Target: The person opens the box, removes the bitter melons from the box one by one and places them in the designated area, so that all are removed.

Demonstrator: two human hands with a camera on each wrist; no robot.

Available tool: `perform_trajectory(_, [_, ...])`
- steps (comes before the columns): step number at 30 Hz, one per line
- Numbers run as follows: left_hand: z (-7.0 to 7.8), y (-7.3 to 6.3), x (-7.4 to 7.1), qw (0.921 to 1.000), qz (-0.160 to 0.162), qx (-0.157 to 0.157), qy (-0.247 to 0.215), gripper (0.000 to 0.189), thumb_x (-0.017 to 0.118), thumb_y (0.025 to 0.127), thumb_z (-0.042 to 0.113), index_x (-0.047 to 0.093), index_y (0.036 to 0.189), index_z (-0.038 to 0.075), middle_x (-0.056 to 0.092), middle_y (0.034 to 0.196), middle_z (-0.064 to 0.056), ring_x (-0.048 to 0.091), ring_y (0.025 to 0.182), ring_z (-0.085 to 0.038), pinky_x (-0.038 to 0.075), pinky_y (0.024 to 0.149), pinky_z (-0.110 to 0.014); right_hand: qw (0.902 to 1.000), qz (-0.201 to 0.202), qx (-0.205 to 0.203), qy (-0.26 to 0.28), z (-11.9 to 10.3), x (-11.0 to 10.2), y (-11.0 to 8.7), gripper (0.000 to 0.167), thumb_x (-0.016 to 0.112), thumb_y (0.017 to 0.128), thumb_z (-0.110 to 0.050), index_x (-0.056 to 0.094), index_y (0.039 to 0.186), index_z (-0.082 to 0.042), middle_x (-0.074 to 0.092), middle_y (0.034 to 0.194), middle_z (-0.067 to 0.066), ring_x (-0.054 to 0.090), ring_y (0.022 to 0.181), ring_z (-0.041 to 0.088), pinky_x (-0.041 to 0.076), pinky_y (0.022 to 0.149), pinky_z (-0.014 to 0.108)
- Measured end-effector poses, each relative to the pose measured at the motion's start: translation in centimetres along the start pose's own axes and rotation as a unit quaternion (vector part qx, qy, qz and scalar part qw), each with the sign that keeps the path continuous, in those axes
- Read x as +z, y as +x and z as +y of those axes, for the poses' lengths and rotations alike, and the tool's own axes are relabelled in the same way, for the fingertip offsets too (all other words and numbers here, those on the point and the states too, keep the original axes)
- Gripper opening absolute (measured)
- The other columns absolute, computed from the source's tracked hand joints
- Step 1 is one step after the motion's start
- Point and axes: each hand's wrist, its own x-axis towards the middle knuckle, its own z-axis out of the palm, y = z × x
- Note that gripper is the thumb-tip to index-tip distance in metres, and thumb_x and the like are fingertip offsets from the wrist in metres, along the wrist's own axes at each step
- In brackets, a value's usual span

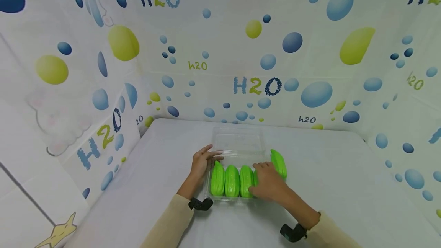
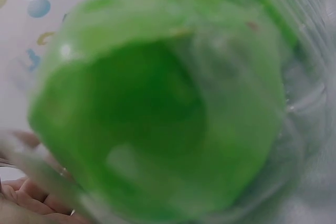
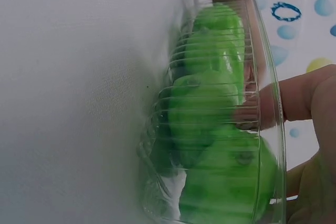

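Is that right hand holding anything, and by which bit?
The right hand seems to hold the fourth green piece from the left in the clear box, thumb by its near end, fingers towards its far end; the hand hides the exact grip.

a spotted backdrop (image 1: 227, 49) lettered "h2o" rises behind the far edge of a white tabletop (image 1: 327, 171), with a yellow star (image 1: 62, 231) pictured beyond the left edge.

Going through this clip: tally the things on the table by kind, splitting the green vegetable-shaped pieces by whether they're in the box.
Green pieces in the box: 4 visible, one partly hidden by the right hand
Green piece to the right of the box: 1
Clear plastic box, lid open: 1
Total: 6
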Motion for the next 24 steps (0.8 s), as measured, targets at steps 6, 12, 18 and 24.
perform_trajectory(6, [0.02,0.08,0.06,1.0000,-0.003,0.002,-0.008,0.052,0.048,0.104,0.010,0.036,0.154,0.002,0.076,0.111,-0.013,0.075,0.096,-0.023,0.051,0.095,-0.027,0.9993,-0.015,-0.005,-0.034,-0.21,0.07,-0.04,0.078,0.077,0.071,-0.023,0.053,0.137,0.011,0.057,0.136,0.027,0.047,0.130,0.046,0.044,0.105,0.056])
perform_trajectory(12, [-0.01,0.11,0.02,0.9999,-0.006,-0.001,-0.012,0.054,0.048,0.104,0.010,0.034,0.155,0.001,0.076,0.110,-0.013,0.075,0.095,-0.021,0.050,0.093,-0.024,0.9979,-0.032,-0.004,-0.056,-0.31,0.37,-0.01,0.080,0.075,0.070,-0.018,0.049,0.139,0.013,0.055,0.138,0.028,0.049,0.128,0.045,0.045,0.105,0.053])
perform_trajectory(18, [0.13,0.12,0.00,0.9999,-0.004,0.000,-0.015,0.053,0.048,0.104,0.010,0.034,0.155,0.001,0.076,0.108,-0.011,0.075,0.092,-0.018,0.050,0.090,-0.023,0.9972,-0.028,-0.014,-0.069,-0.31,0.48,0.19,0.062,0.074,0.068,-0.016,0.057,0.122,0.011,0.060,0.112,0.019,0.053,0.110,0.037,0.048,0.094,0.047])
perform_trajectory(24, [-0.02,0.06,-0.09,0.9998,-0.012,0.004,-0.017,0.055,0.046,0.104,0.009,0.031,0.155,-0.002,0.077,0.107,-0.012,0.075,0.091,-0.018,0.048,0.085,-0.023,0.9971,-0.019,-0.018,-0.071,0.04,0.67,0.17,0.056,0.071,0.067,-0.016,0.059,0.115,0.009,0.060,0.103,0.015,0.053,0.104,0.035,0.048,0.090,0.045])
